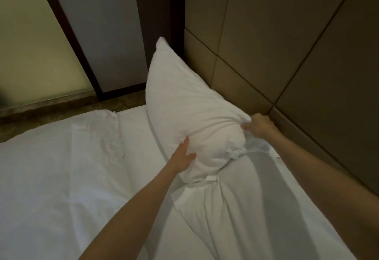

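A plump white pillow (184,99) stands tilted on end at the head of the bed, its far corner pointing up toward the dark door frame. My left hand (183,155) presses flat against the pillow's near left side, fingers straight. My right hand (259,125) grips the pillow's near right corner, fingers curled into the cloth. Loose white pillowcase fabric (235,208) trails from the pillow's near end toward me, with small ties showing where it bunches.
The bed's white sheet (61,177) fills the lower left, rumpled near its far edge. A padded beige headboard wall (287,44) runs along the right. A dark door frame (155,23) and frosted panel (30,44) stand beyond the bed, with brown floor between.
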The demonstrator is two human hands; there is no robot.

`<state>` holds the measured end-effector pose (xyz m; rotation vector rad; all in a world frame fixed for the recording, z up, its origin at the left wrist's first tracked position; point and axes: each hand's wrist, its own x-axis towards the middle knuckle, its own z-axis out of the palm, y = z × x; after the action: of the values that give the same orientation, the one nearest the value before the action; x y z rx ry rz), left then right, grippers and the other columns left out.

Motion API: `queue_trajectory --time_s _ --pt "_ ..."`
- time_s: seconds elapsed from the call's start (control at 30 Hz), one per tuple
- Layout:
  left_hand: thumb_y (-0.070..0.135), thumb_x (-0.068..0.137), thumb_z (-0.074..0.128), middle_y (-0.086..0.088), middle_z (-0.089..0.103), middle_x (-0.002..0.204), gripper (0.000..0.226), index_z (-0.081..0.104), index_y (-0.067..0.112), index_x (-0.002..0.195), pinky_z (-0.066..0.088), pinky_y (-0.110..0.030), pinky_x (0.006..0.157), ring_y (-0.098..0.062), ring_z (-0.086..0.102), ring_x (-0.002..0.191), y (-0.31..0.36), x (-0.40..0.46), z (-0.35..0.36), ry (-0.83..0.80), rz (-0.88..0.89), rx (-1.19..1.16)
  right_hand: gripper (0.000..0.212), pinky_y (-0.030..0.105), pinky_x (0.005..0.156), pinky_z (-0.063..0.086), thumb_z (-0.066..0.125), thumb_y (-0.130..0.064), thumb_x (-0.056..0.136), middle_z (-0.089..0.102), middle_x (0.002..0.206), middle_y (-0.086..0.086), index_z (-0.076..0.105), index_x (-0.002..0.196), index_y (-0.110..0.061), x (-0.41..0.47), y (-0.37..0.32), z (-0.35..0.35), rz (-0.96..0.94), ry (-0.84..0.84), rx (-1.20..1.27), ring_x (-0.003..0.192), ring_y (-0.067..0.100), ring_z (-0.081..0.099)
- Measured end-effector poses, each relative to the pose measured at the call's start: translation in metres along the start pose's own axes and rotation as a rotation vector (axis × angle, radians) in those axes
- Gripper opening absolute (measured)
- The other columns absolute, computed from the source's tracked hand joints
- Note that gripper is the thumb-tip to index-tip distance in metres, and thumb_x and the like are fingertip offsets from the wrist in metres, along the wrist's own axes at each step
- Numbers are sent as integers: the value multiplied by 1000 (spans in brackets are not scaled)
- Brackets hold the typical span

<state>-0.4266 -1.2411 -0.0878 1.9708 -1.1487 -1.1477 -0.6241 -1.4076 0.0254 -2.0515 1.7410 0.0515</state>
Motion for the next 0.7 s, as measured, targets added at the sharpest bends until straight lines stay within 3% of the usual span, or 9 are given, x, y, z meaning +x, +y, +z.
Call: queue_trajectory --time_s 0.07,0.13,0.23,0.33,0.43,0.53,0.63,0.7 --pt "28 96 52 -8 4 163 79 -2 18 153 15 -39 121 -21 11 150 -7 -3 7 38 26 -40 52 40 88 47 60 -39 87 57 126 17 49 126 -6 -8 9 13 -64 -49 -37 113 37 55" --pt "27 93 58 -11 8 162 86 -2 16 153 19 -41 120 -24 14 149 -9 -6 13 110 22 -45 39 41 86 46 57 -32 90 58 121 19 49 118 -5 -17 12 18 -120 8 -28 110 39 55" --pt "31 84 69 -23 15 156 101 -2 11 152 29 -43 115 -36 29 141 -16 -12 28 172 -219 -105 18 33 70 39 52 -22 94 59 104 20 48 97 -6 -23 7 13 -165 197 289 92 35 57" --pt "49 77 71 -23 21 153 109 4 5 151 31 -48 113 -40 32 138 -27 -14 49 83 -434 26 16 30 64 36 53 -24 93 54 93 10 47 91 -9 -25 -1 3 -174 243 502 83 26 53" --pt "48 81 64 -18 49 138 78 38 1 138 43 -41 99 -36 50 125 -22 -2 59 155 -385 65 17 30 58 38 55 -26 91 55 95 8 48 91 -11 -23 4 3 -125 186 553 83 25 54" --pt "23 93 48 -24 64 119 37 60 -3 116 47 -38 82 -38 61 108 -16 8 62 280 -290 56 22 35 72 46 58 -28 90 59 103 10 54 100 -9 -23 13 8 -94 148 590 92 28 58" --pt "14 94 45 -25 66 114 31 66 -5 107 43 -34 74 -38 63 105 -12 12 49 359 -240 16 31 35 79 45 59 -31 91 57 101 5 58 111 -7 -24 17 4 -124 184 582 95 25 57" --pt "11 92 46 -26 68 110 29 68 -6 99 42 -32 72 -37 64 101 0 15 28 470 -193 -9 25 30 74 42 59 -31 91 61 97 6 61 102 -9 -25 14 -6 -176 247 589 90 24 60"
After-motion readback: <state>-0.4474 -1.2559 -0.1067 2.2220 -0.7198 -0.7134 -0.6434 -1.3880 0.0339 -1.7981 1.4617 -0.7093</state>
